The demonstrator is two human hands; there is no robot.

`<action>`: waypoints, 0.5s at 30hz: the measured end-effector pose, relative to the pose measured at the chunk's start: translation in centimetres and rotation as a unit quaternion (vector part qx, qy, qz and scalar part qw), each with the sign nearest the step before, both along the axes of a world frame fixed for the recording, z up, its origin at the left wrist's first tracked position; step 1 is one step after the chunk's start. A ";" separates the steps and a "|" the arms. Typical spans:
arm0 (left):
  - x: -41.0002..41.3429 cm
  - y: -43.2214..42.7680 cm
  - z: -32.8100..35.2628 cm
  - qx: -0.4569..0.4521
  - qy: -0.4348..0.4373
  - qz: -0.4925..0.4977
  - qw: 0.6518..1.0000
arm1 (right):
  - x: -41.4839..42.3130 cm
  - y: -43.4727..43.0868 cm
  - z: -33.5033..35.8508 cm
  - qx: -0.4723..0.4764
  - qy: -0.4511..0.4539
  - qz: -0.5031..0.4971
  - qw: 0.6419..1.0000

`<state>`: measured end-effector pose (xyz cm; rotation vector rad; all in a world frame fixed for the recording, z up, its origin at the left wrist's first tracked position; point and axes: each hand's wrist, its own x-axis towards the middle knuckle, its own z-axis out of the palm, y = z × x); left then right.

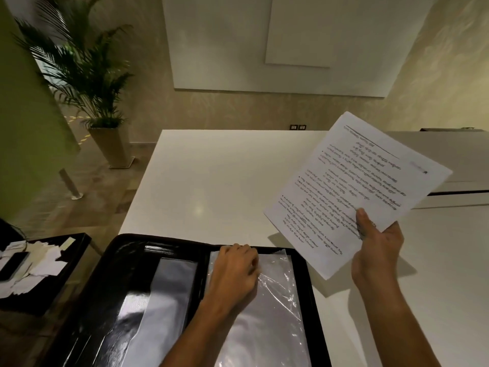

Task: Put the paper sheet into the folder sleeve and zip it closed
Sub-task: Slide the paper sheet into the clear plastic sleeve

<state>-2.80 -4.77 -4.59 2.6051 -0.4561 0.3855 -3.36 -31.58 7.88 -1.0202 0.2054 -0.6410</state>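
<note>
A black zip folder [116,263] lies open at the near edge of the white table [217,176]. On its right half lie clear plastic sleeves [272,308]. My left hand [234,271] rests on the top of the sleeves, fingers curled and pinching the upper edge of the plastic. My right hand [375,242] holds a printed paper sheet [354,186] by its lower edge, thumb on top. The sheet is tilted in the air, above the table and to the right of the folder.
A low black side table [76,242] at the left carries paper scraps and a dark phone. A potted palm [87,75] stands on the floor beyond it. Another white surface [455,154] adjoins the table at the far right.
</note>
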 end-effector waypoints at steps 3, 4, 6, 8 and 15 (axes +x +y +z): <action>0.4 0.1 0.7 -0.016 0.014 -0.003 1.000 | 0.8 1.1 -0.2 0.007 0.002 0.007 1.000; 0.6 0.2 0.9 -0.029 0.017 -0.009 0.999 | 1.1 1.5 -0.2 0.006 0.001 0.011 1.000; 0.8 0.1 1.2 -0.071 0.043 -0.012 0.997 | 1.8 2.4 -0.3 0.005 -0.004 0.021 1.000; 1.2 0.0 1.4 -0.092 0.075 -0.016 0.993 | 2.5 3.4 -0.3 0.002 -0.014 0.036 0.999; 2.0 -0.9 1.3 -0.146 0.095 -0.046 0.984 | 6.0 6.6 -0.2 -0.004 -0.012 0.083 0.996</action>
